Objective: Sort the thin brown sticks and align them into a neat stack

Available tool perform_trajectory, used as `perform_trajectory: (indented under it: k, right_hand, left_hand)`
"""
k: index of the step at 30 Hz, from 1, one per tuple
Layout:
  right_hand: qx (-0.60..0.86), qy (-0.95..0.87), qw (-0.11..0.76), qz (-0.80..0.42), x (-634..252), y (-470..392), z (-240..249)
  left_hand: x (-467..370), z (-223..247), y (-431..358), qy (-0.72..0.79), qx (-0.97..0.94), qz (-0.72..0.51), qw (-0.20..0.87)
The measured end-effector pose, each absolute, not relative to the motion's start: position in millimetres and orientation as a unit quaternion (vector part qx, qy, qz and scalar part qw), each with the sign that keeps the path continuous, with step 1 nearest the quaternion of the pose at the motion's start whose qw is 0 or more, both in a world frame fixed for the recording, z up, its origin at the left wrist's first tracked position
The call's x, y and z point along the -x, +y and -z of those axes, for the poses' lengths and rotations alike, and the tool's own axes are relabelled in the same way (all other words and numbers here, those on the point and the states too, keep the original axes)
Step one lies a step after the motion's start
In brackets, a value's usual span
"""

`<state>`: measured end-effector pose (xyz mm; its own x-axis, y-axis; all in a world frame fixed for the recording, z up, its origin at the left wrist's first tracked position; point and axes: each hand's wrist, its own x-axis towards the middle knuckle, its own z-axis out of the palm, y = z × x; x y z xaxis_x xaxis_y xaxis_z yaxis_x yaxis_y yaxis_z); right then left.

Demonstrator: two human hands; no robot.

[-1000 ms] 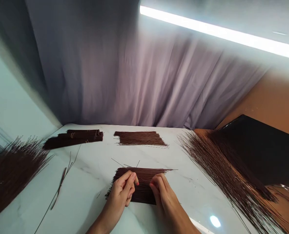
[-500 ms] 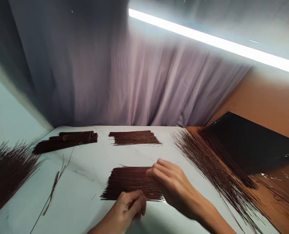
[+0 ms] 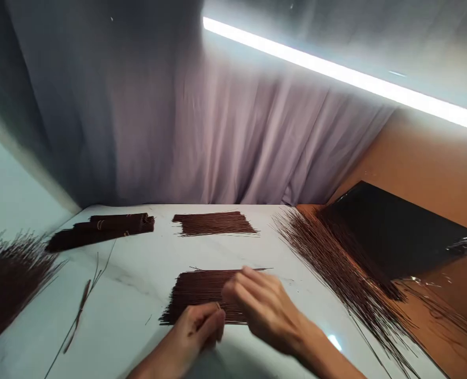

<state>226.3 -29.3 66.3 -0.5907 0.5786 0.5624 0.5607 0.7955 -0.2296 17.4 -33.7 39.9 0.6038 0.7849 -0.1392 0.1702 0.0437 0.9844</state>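
Brown sticks (image 3: 202, 295) lie flat on the white counter (image 3: 139, 295), long axis left-right. Left hand (image 3: 198, 329), curled, pinches their near edge; right hand (image 3: 263, 308), fingers spread, covers their right end.

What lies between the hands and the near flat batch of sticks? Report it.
Nothing visible does. The left hand rests at the near edge of the flat batch of brown sticks, and the right hand lies over its right end, both directly against it on the white table.

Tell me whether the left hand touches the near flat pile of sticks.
Touching: in the head view, the left hand rests its fingers on the near edge of the stick pile.
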Motion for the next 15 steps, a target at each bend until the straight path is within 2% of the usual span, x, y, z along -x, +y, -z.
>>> perform_trajectory:
  k: [2, 4, 6, 8, 10, 12, 15]
  right_hand:
    - [0.336, -0.855, 0.394, -0.013, -220.6, -48.4, -40.9]
    - [0.378, -0.821, 0.421, -0.080, -220.1, -61.1, -12.3]
    - [0.407, -0.814, 0.385, -0.153, -225.6, -58.5, -1.3]
    - [0.415, -0.830, 0.327, -0.176, -232.7, -43.9, -15.5]
    - [0.407, -0.860, 0.282, -0.126, -236.3, -29.4, -42.9]
    - [0.368, -0.888, 0.274, -0.033, -234.0, -26.1, -62.2]
    - [0.324, -0.880, 0.347, 0.031, -224.2, -43.9, -49.3]
  left_hand:
    - [-11.9, -42.5, -27.8, 0.397, -0.650, -0.287, 0.581]
    - [-8.0, -42.9, -25.6, 0.410, -0.660, -0.294, 0.556]
    - [-8.1, -40.1, -28.0, 0.397, -0.673, -0.267, 0.564]
    - [-11.8, -35.5, -32.8, 0.371, -0.679, -0.231, 0.590]
    - [-16.7, -31.8, -36.6, 0.352, -0.670, -0.206, 0.620]
    - [-19.6, -31.2, -36.9, 0.349, -0.652, -0.209, 0.640]
    - [-18.1, -36.5, -31.5, 0.380, -0.621, -0.273, 0.629]
